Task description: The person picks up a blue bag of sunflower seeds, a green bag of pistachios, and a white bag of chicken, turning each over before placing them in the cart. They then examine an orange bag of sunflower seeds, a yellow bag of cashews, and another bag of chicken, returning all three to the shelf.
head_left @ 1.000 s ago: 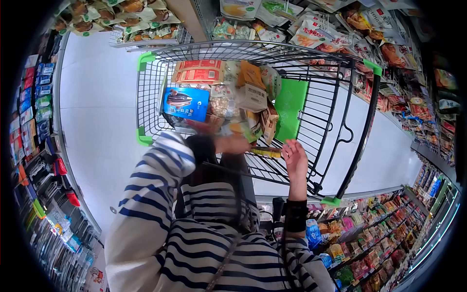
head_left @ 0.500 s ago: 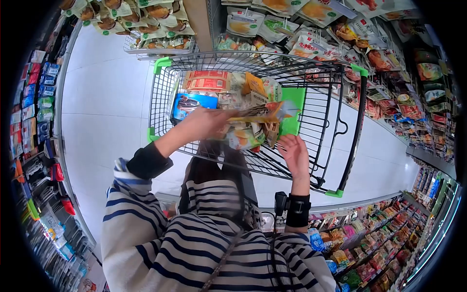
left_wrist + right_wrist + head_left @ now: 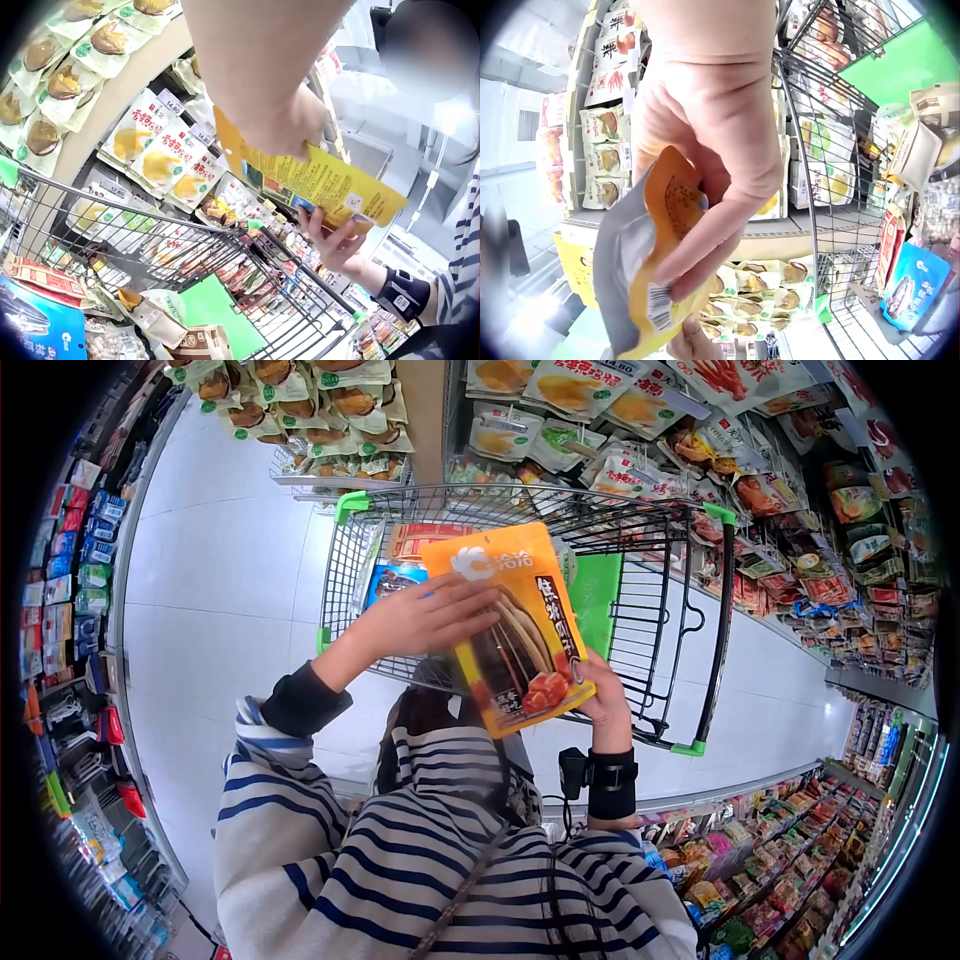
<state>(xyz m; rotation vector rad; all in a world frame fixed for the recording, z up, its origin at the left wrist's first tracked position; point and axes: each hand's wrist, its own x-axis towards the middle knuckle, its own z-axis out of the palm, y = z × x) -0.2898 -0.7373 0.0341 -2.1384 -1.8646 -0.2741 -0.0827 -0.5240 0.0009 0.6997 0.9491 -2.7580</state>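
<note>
An orange-and-yellow bag of sunflower seeds is held up over the near side of the shopping cart, its printed front towards the head camera. My left hand lies with its fingers across the front at the left edge; in the left wrist view its thumb side overlaps the bag's yellow back. At the lower right edge my right hand grips the bag, and its fingers spread over the back beside a barcode in the right wrist view. Below, a blue pouch lies in the cart, partly covered.
The wire cart has green corners and a green panel, and carries several packages at its left end. Shelves of hanging snack packs stand beyond it. More racks line the left side and the lower right.
My left hand has brought the bag of sunflower seeds up from the cart and turned its front upward. My right hand, holding nothing before, now grips the bag's right edge.
</note>
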